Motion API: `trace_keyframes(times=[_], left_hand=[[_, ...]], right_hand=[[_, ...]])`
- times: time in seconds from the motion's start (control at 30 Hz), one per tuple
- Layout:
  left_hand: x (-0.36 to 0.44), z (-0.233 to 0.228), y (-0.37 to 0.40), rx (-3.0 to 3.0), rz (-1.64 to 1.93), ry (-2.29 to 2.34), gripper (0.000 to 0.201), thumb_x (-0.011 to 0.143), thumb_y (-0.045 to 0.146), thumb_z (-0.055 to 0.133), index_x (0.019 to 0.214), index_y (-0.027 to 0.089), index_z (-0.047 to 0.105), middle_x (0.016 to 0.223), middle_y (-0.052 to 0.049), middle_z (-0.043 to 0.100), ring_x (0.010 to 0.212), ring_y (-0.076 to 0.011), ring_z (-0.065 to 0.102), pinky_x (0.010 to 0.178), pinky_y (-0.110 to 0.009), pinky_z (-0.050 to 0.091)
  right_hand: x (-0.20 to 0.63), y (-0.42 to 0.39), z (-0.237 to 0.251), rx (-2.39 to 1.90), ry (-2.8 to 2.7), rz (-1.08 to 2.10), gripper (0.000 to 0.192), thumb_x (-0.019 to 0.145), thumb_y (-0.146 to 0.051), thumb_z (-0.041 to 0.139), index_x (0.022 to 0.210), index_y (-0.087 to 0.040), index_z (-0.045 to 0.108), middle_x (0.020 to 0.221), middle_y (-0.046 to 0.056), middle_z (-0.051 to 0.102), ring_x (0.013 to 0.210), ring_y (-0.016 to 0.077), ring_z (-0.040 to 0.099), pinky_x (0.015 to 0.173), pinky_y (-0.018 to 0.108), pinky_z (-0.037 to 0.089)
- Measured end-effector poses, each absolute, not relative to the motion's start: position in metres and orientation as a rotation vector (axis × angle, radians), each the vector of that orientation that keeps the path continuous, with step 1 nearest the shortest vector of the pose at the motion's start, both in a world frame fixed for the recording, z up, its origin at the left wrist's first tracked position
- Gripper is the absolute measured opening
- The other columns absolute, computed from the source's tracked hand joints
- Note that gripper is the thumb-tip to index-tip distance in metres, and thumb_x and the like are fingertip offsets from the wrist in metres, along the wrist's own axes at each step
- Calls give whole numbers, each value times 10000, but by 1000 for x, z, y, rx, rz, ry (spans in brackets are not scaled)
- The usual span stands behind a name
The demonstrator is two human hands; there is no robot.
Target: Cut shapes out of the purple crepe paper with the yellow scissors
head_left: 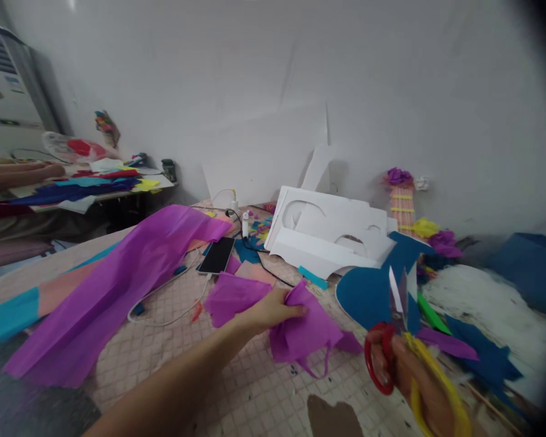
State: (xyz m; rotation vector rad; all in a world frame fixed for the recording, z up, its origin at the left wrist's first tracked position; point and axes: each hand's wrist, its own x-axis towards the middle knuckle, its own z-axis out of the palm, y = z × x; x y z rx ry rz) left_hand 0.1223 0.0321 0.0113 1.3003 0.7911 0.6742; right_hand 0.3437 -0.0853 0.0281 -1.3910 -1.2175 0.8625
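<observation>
My left hand (pixel 273 308) pinches a crumpled piece of thin purple paper (pixel 303 334) over the middle of the table. Part of the paper spreads out on the left of my wrist, and a thin loop of it hangs at the lower right. Off to the right, my right hand (pixel 407 370) has its fingers through the red and yellow handles of a pair of scissors (pixel 395 297). The blades point up and stand slightly apart, clear of the purple paper. Behind them lies a dark blue rounded cut-out (pixel 364 297).
A long purple sheet (pixel 150 267) drapes across the table's left side. A phone (pixel 216 256) lies on a white cable. White cut boards (pixel 332 224) lean near the wall. Paper scraps and white material (pixel 477 303) fill the right. A person's arm (pixel 22 175) rests at another table.
</observation>
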Motion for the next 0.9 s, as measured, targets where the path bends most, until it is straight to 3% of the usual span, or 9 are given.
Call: trace_keyframes(times=[0.1,0.2,0.4,0.67,0.9], left_hand=[[123,13,31,1257,700,784,298,598,375,745,733,133,636,681,-3,627,612,-126,571,580,-216,435],[124,16,29,1224,714,773,303,602,373,751,743,134,631,677,-6,630,614,-124,578,597,-214,438],[126,18,24,1181,765,784,337,615,363,753,811,121,626,715,-20,636,653,-139,588,638,-236,449],[133,22,15,1322,910,870,287,668,346,700,817,130,583,744,-3,568,681,-131,523,599,-217,421],[139,22,4,1534,1044,846,200,721,317,645,768,134,582,662,34,497,605,-94,433,538,-194,350]], right_hand=[[341,-80,19,-1342,-1212,920,274,867,-447,535,753,-207,603,643,0,585,529,144,536,519,296,462],[337,-80,15,-1300,-1184,930,308,798,-492,597,669,-219,535,506,-53,464,434,118,423,449,276,364],[321,-81,13,-1383,-1034,862,369,693,-511,683,860,-218,534,540,-75,461,480,119,428,462,251,351],[300,-83,12,-1329,-1079,852,286,753,-451,652,782,-222,482,590,-69,427,510,113,404,482,247,349],[284,-79,3,-1343,-910,809,336,601,-386,759,733,-203,510,671,-44,501,563,121,469,478,227,381]])
